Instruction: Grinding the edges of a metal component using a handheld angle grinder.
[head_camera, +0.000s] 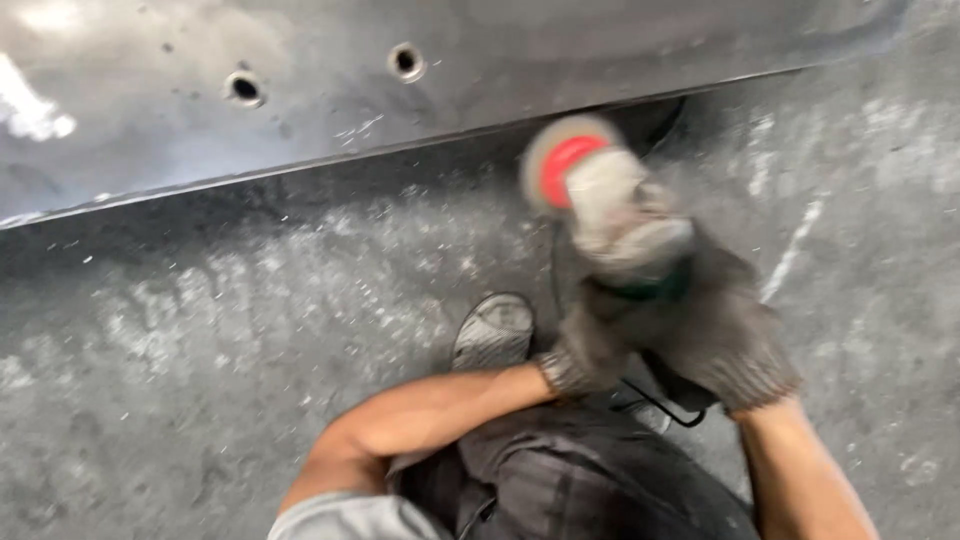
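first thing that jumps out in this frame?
The angle grinder, right of centre: its red-centred disc is a blur close under the edge of the dark metal panel that fills the top of the view. Both gloved hands clasp the tool, left hand and right hand side by side. Two round holes in the panel stand out at upper left, above the dusty concrete floor.

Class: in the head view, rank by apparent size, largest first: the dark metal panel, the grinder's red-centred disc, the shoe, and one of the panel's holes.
1. Dark metal panel
2. Shoe and red-centred disc: alike; the disc is blurred, so unranked.
3. Hole
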